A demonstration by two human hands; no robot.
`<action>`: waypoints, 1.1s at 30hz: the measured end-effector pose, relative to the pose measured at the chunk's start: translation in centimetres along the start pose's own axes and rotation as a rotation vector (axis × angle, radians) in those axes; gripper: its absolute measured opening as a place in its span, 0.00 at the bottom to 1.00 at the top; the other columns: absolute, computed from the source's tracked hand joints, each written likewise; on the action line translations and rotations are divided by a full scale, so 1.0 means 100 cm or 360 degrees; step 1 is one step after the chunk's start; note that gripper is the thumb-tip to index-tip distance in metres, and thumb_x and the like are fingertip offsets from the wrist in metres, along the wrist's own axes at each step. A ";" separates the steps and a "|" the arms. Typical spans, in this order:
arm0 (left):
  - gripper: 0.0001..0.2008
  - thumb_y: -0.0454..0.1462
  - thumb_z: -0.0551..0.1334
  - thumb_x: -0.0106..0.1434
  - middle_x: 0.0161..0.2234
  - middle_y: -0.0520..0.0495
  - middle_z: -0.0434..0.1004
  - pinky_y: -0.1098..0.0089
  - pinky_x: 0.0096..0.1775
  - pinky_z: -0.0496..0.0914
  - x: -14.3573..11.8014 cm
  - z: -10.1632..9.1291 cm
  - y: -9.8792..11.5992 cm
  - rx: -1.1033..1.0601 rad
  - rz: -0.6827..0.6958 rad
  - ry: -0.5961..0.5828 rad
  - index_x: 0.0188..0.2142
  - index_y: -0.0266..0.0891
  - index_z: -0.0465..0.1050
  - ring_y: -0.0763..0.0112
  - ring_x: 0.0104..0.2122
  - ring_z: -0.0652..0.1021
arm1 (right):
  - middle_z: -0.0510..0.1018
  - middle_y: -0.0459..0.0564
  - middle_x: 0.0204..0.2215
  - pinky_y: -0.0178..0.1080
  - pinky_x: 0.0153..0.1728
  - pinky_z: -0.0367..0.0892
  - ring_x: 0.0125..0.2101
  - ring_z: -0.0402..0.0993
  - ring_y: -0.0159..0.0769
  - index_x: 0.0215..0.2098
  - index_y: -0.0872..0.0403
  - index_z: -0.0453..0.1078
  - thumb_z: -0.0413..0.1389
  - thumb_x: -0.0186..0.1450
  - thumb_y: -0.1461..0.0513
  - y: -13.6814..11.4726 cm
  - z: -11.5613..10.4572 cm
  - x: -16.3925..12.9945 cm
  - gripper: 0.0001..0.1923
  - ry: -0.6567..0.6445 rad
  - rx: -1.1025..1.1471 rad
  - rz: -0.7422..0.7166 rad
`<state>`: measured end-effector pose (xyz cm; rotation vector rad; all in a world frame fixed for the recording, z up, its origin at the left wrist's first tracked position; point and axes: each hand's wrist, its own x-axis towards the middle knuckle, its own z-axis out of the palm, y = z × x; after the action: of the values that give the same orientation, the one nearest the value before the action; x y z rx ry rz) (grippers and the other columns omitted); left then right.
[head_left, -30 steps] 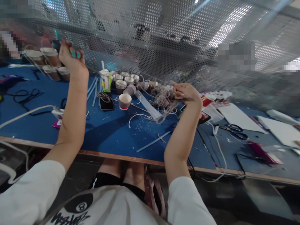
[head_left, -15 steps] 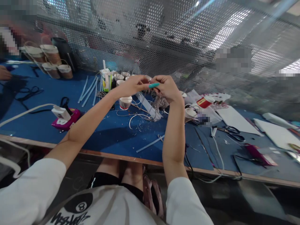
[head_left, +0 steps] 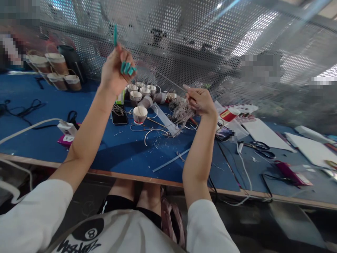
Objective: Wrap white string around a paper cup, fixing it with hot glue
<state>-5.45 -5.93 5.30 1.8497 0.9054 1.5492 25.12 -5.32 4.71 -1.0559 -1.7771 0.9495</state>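
Observation:
My left hand (head_left: 117, 72) is raised on the left in front of the mesh panel, fingers curled, with one long teal nail pointing up. A thin pale cord (head_left: 171, 81) runs from the left hand's side across to my right hand (head_left: 198, 100). It looks taut, but its end near the left fingers is blurred. Fingers of the right hand pinch it, closed, above a tangle of similar cord (head_left: 181, 111). A paper cup (head_left: 140, 114) with a brown sleeve stands between the hands on the blue table (head_left: 126, 151).
Several sleeved cups (head_left: 136, 96) cluster behind, beside a phone (head_left: 119, 117). More cups with cord handles (head_left: 72, 81) stand left near a dark flask (head_left: 71, 59). Scissors (head_left: 263, 149) and white boards (head_left: 268, 135) lie right. A white cable (head_left: 34, 123) crosses the left side.
My hands were together at the middle; they have parted. The left hand has moved up and left, the right hand slightly right, and the thin cord now shows between them.

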 end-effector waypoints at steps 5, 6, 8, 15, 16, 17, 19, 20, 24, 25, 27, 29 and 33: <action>0.32 0.72 0.46 0.55 0.21 0.45 0.70 0.57 0.36 0.74 0.000 -0.012 0.001 -0.0106 0.0151 0.0092 0.27 0.52 0.68 0.55 0.42 0.78 | 0.54 0.37 0.07 0.32 0.10 0.43 0.09 0.44 0.22 0.18 0.52 0.65 0.61 0.62 0.42 0.008 0.001 0.005 0.27 -0.0040 0.0071 -0.0033; 0.30 0.71 0.49 0.56 0.20 0.45 0.70 0.57 0.35 0.74 0.001 -0.013 -0.002 -0.0153 0.0178 0.0118 0.26 0.52 0.67 0.55 0.39 0.78 | 0.54 0.37 0.08 0.32 0.10 0.44 0.09 0.44 0.22 0.19 0.51 0.66 0.60 0.62 0.41 0.005 0.003 0.005 0.27 -0.0048 0.0094 -0.0054; 0.27 0.67 0.57 0.57 0.19 0.46 0.69 0.58 0.33 0.72 0.004 -0.018 -0.013 -0.0166 0.0197 0.0128 0.22 0.50 0.66 0.59 0.32 0.77 | 0.55 0.37 0.09 0.33 0.11 0.47 0.10 0.45 0.23 0.24 0.51 0.68 0.57 0.63 0.38 -0.001 0.006 0.002 0.27 -0.0063 0.0123 -0.0078; 0.22 0.49 0.67 0.61 0.14 0.54 0.63 0.65 0.41 0.69 0.012 -0.029 -0.057 0.0742 0.0003 0.0074 0.16 0.43 0.67 0.72 0.22 0.65 | 0.63 0.39 0.16 0.34 0.16 0.51 0.15 0.52 0.26 0.42 0.49 0.72 0.57 0.65 0.41 -0.027 0.007 -0.014 0.22 -0.0015 0.0115 -0.0275; 0.21 0.47 0.69 0.60 0.16 0.54 0.64 0.66 0.43 0.69 0.010 -0.019 -0.055 0.0761 0.0112 0.0207 0.17 0.43 0.67 0.72 0.24 0.65 | 0.63 0.39 0.16 0.35 0.17 0.51 0.15 0.53 0.26 0.42 0.49 0.72 0.56 0.66 0.42 -0.030 0.009 -0.015 0.21 0.0016 0.0089 -0.0269; 0.18 0.47 0.70 0.58 0.19 0.53 0.67 0.67 0.43 0.68 0.008 -0.007 -0.050 0.0702 0.0242 0.0309 0.20 0.43 0.69 0.71 0.27 0.67 | 0.63 0.39 0.16 0.34 0.16 0.50 0.14 0.53 0.26 0.42 0.49 0.71 0.56 0.67 0.42 -0.033 0.013 -0.016 0.20 0.0037 0.0063 -0.0256; 0.14 0.48 0.68 0.61 0.29 0.49 0.75 0.67 0.40 0.68 -0.001 0.023 -0.034 0.0584 0.0438 0.0278 0.29 0.42 0.73 0.69 0.31 0.72 | 0.63 0.38 0.15 0.34 0.16 0.49 0.14 0.55 0.25 0.42 0.48 0.69 0.58 0.65 0.42 -0.035 0.023 -0.015 0.20 0.0055 0.0027 -0.0230; 0.15 0.49 0.67 0.62 0.31 0.48 0.76 0.67 0.38 0.67 -0.006 0.039 -0.025 0.0508 0.0495 0.0227 0.31 0.41 0.73 0.68 0.32 0.74 | 0.64 0.37 0.16 0.33 0.15 0.49 0.13 0.57 0.25 0.41 0.48 0.68 0.59 0.64 0.41 -0.035 0.029 -0.013 0.21 0.0053 0.0014 -0.0214; 0.19 0.53 0.61 0.67 0.26 0.52 0.73 0.70 0.33 0.65 -0.024 0.087 -0.005 0.0106 0.0538 0.0000 0.32 0.40 0.73 0.72 0.27 0.73 | 0.66 0.37 0.17 0.31 0.15 0.55 0.14 0.64 0.27 0.37 0.47 0.63 0.60 0.60 0.38 -0.028 0.057 -0.002 0.25 0.0009 0.0043 -0.0170; 0.20 0.53 0.59 0.68 0.25 0.52 0.71 0.70 0.31 0.64 -0.025 0.093 -0.004 -0.0014 0.0531 -0.0031 0.31 0.39 0.72 0.73 0.26 0.72 | 0.66 0.37 0.16 0.31 0.14 0.56 0.14 0.64 0.27 0.36 0.47 0.63 0.59 0.60 0.37 -0.025 0.063 0.000 0.26 -0.0003 0.0070 -0.0172; 0.20 0.50 0.60 0.69 0.22 0.55 0.66 0.71 0.28 0.61 -0.025 0.099 -0.007 -0.0261 0.0474 -0.0025 0.26 0.39 0.68 0.76 0.23 0.68 | 0.64 0.37 0.15 0.31 0.13 0.56 0.14 0.64 0.28 0.35 0.47 0.61 0.58 0.60 0.36 -0.021 0.071 0.004 0.26 -0.0014 0.0115 -0.0181; 0.20 0.44 0.63 0.68 0.20 0.57 0.60 0.72 0.26 0.57 -0.023 0.099 -0.009 -0.0475 0.0372 0.0017 0.22 0.38 0.63 0.79 0.21 0.63 | 0.63 0.37 0.15 0.31 0.12 0.56 0.14 0.64 0.29 0.33 0.47 0.61 0.57 0.61 0.36 -0.020 0.075 0.005 0.26 -0.0027 0.0126 -0.0202; 0.20 0.37 0.63 0.68 0.20 0.58 0.54 0.76 0.24 0.55 -0.020 0.095 -0.007 -0.0735 0.0161 0.0046 0.21 0.37 0.61 0.83 0.18 0.59 | 0.61 0.38 0.14 0.32 0.14 0.59 0.17 0.67 0.31 0.28 0.48 0.60 0.58 0.62 0.38 -0.025 0.070 -0.001 0.25 -0.0019 0.0031 -0.0285</action>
<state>3.62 -7.02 1.89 1.5597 0.4191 1.6799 18.04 -7.61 4.42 -0.8645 -1.8341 0.8625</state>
